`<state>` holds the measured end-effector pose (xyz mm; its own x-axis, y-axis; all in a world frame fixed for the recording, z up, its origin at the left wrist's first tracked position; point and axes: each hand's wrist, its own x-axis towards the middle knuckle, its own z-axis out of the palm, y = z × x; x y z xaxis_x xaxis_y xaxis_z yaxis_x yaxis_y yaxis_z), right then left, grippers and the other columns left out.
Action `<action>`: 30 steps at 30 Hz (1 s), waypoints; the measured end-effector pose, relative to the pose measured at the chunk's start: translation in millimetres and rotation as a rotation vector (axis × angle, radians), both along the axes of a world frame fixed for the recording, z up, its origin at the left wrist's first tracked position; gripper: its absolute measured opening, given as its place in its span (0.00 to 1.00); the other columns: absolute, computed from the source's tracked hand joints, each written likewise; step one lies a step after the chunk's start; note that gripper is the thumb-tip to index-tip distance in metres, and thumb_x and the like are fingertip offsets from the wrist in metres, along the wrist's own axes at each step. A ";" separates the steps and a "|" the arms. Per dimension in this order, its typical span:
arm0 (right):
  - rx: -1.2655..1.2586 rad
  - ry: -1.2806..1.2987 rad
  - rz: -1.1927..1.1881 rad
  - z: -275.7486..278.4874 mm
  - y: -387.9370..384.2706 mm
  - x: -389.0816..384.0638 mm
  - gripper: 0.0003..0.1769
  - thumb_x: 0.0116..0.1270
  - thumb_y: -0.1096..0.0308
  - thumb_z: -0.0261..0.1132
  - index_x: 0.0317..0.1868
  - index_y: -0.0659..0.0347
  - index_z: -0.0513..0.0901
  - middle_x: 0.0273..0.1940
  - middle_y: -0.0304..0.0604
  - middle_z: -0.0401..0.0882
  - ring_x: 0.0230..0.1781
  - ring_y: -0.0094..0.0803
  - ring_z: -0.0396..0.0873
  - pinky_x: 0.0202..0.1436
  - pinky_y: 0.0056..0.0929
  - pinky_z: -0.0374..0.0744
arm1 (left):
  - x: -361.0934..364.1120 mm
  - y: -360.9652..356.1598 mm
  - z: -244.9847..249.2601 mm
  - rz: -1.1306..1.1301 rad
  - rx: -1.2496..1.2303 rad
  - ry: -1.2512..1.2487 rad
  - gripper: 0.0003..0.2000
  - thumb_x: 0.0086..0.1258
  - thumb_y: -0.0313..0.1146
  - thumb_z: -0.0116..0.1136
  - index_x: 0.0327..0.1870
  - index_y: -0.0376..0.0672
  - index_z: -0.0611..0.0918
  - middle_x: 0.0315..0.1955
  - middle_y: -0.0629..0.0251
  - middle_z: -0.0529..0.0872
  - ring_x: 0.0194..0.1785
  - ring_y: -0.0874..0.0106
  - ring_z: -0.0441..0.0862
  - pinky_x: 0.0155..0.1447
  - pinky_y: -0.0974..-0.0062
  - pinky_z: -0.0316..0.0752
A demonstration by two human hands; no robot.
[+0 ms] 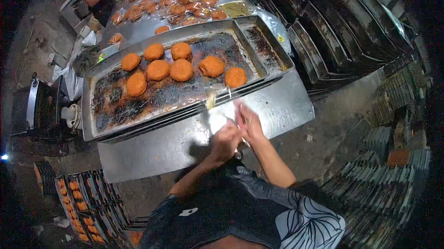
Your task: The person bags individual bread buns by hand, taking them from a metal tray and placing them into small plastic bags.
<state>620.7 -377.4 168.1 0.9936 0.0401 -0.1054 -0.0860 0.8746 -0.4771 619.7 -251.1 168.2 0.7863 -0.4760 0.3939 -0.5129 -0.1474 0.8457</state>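
Left hand (226, 139) and right hand (249, 123) close together over the near strip of metal table (148, 158), fingers bent; too blurred to say whether either grips anything. Step in hand looks like fine finger work, both hands clear of the buns (181, 70). Those lie loose, eight in view, on the tray (113, 110) just beyond. Reaching them would call for lifting a hand over its near rim
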 end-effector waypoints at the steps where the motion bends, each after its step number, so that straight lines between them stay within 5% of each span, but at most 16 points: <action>1: -0.348 0.074 -0.265 41.8 19.1 17.5 0.26 0.65 0.51 0.47 0.56 0.62 0.63 0.50 0.48 0.70 0.48 0.38 0.72 0.57 0.36 0.67 | 7.2 1.4 -5.7 0.045 -0.276 0.205 0.16 0.54 0.24 0.58 0.45 0.39 0.74 0.38 0.59 0.76 0.38 0.72 0.75 0.39 0.78 0.71; 2: 0.160 -0.059 -0.203 64.0 32.3 23.4 0.31 0.65 0.50 0.46 0.60 0.64 0.58 0.52 0.51 0.68 0.48 0.41 0.72 0.57 0.37 0.67 | 20.9 2.6 -5.8 0.096 -0.555 0.407 0.21 0.56 0.24 0.56 0.53 0.39 0.69 0.44 0.58 0.74 0.43 0.72 0.73 0.42 0.77 0.71; 4: 0.401 -0.258 0.155 49.4 58.3 25.7 0.32 0.65 0.51 0.47 0.63 0.64 0.52 0.53 0.52 0.67 0.52 0.41 0.69 0.59 0.36 0.64 | 40.5 24.3 25.5 0.050 -1.095 0.957 0.25 0.60 0.26 0.50 0.59 0.40 0.59 0.49 0.59 0.68 0.48 0.71 0.70 0.47 0.73 0.71; 5: 0.317 -0.124 0.305 34.8 69.6 27.9 0.28 0.64 0.54 0.50 0.60 0.60 0.59 0.53 0.53 0.68 0.53 0.39 0.68 0.59 0.36 0.64 | 54.6 44.5 11.0 -0.223 -1.311 1.025 0.21 0.63 0.29 0.46 0.57 0.39 0.60 0.45 0.60 0.71 0.48 0.69 0.71 0.51 0.68 0.71; 6: 0.228 0.007 0.455 20.4 77.2 33.4 0.25 0.63 0.56 0.52 0.58 0.56 0.65 0.53 0.53 0.68 0.54 0.38 0.67 0.59 0.35 0.64 | 67.3 70.0 4.9 -0.167 -1.184 1.037 0.18 0.65 0.31 0.45 0.56 0.43 0.63 0.41 0.63 0.72 0.47 0.69 0.71 0.54 0.60 0.68; 8: -1.159 -0.435 0.478 35.9 53.0 75.9 0.26 0.58 0.64 0.59 0.55 0.64 0.67 0.53 0.53 0.69 0.56 0.42 0.66 0.61 0.35 0.62 | 79.9 96.9 12.6 0.221 -1.153 1.006 0.16 0.65 0.35 0.47 0.54 0.47 0.67 0.38 0.66 0.73 0.47 0.70 0.70 0.54 0.53 0.66; 9: -1.589 -0.593 0.333 40.1 44.2 108.5 0.31 0.54 0.61 0.62 0.57 0.64 0.65 0.55 0.55 0.66 0.58 0.41 0.64 0.61 0.36 0.61 | 86.5 107.9 20.0 0.359 -1.179 0.953 0.16 0.65 0.37 0.48 0.53 0.48 0.68 0.39 0.67 0.73 0.46 0.70 0.70 0.54 0.52 0.65; 10: -1.855 -0.549 -0.043 29.2 35.3 141.5 0.35 0.50 0.57 0.64 0.57 0.60 0.65 0.56 0.57 0.64 0.58 0.46 0.63 0.61 0.40 0.61 | 93.7 118.4 27.5 0.498 -1.199 0.897 0.15 0.64 0.38 0.49 0.52 0.49 0.69 0.39 0.68 0.72 0.46 0.70 0.70 0.55 0.51 0.64; 11: -2.437 -0.263 -0.280 36.2 34.1 162.6 0.36 0.49 0.52 0.64 0.56 0.61 0.66 0.55 0.60 0.64 0.57 0.52 0.63 0.60 0.46 0.60 | 98.0 130.9 30.7 0.542 -1.218 0.850 0.18 0.63 0.41 0.51 0.52 0.49 0.68 0.41 0.68 0.72 0.47 0.69 0.70 0.55 0.50 0.63; 12: -2.577 -0.166 -0.337 3.4 20.9 191.9 0.35 0.49 0.51 0.63 0.55 0.63 0.67 0.51 0.62 0.67 0.54 0.57 0.64 0.58 0.50 0.61 | 100.6 140.0 40.3 0.574 -1.274 0.859 0.18 0.63 0.41 0.50 0.52 0.48 0.68 0.43 0.68 0.71 0.48 0.68 0.70 0.56 0.50 0.62; 15: -2.342 -0.029 0.042 12.6 22.9 208.8 0.35 0.50 0.50 0.61 0.54 0.63 0.67 0.47 0.62 0.70 0.51 0.54 0.66 0.54 0.47 0.64 | 105.8 163.7 58.1 0.608 -1.416 0.814 0.21 0.62 0.44 0.49 0.54 0.46 0.65 0.46 0.65 0.71 0.52 0.65 0.69 0.54 0.48 0.62; 17: -2.200 -0.042 -0.117 26.8 44.3 173.1 0.35 0.50 0.53 0.63 0.56 0.63 0.66 0.45 0.58 0.72 0.49 0.50 0.68 0.50 0.43 0.66 | 106.7 181.1 55.9 0.612 -1.477 0.723 0.24 0.60 0.40 0.48 0.56 0.44 0.61 0.47 0.63 0.69 0.52 0.62 0.69 0.54 0.47 0.63; 19: -1.927 -0.507 -0.650 50.9 84.7 119.5 0.40 0.43 0.58 0.70 0.55 0.71 0.65 0.42 0.53 0.74 0.41 0.45 0.71 0.45 0.38 0.68 | 113.1 181.6 59.4 0.644 -1.514 0.675 0.25 0.60 0.39 0.48 0.58 0.44 0.59 0.47 0.62 0.69 0.52 0.61 0.69 0.54 0.47 0.63; 22: -1.873 -0.880 -0.703 89.0 132.4 75.6 0.49 0.30 0.66 0.74 0.57 0.71 0.62 0.44 0.49 0.74 0.39 0.42 0.70 0.44 0.36 0.69 | 103.9 147.9 53.9 0.418 -1.437 0.481 0.29 0.59 0.33 0.44 0.63 0.46 0.52 0.53 0.56 0.66 0.56 0.55 0.66 0.57 0.49 0.62; 25: -1.773 -0.742 -0.687 102.3 125.2 69.9 0.52 0.30 0.67 0.73 0.60 0.71 0.58 0.42 0.48 0.75 0.38 0.41 0.72 0.43 0.34 0.71 | 92.7 112.4 68.9 0.255 -1.307 0.425 0.29 0.59 0.31 0.43 0.64 0.48 0.51 0.55 0.54 0.65 0.56 0.55 0.65 0.59 0.53 0.61; 30: -1.629 -0.448 -0.590 99.1 117.8 36.9 0.56 0.37 0.69 0.70 0.65 0.67 0.45 0.37 0.51 0.74 0.36 0.42 0.72 0.41 0.33 0.73 | 64.3 67.8 76.0 0.069 -1.233 0.729 0.25 0.62 0.37 0.43 0.60 0.40 0.57 0.52 0.55 0.68 0.54 0.61 0.68 0.60 0.61 0.61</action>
<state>657.7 -259.6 267.2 0.7976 -0.1538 0.5832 0.3987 -0.5912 -0.7011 684.1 -183.3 244.1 0.9959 -0.0869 0.0260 0.0611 0.8546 0.5156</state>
